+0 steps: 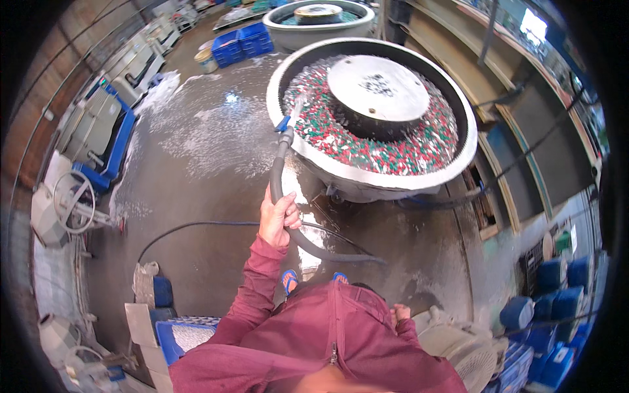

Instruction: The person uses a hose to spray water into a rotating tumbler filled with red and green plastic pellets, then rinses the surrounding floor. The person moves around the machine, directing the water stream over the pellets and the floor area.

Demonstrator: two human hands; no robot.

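My left hand [279, 216] is wrapped round a thick dark grey hose [278, 171], held up in front of me. At its upper end a blue valve handle [282, 124] sits by the rim of a large round tub [452, 173]. Water sprays from that end into the tub, onto many small red, green and white pieces [367, 156]. They fill the ring around a raised centre with a round white lid [378, 84]. Low beside my jacket is my right hand [400, 313], nearest a pale rounded machine [452, 337]; its fingers are mostly hidden.
A second round tub [354, 29] stands behind the first. Blue crates [242, 44] sit on the wet, foamy floor [196, 144]. A thin black hose [190, 226] crosses it near my feet. Machines with handwheels [74, 202] line the left; blue drums [517, 312] stand at right.
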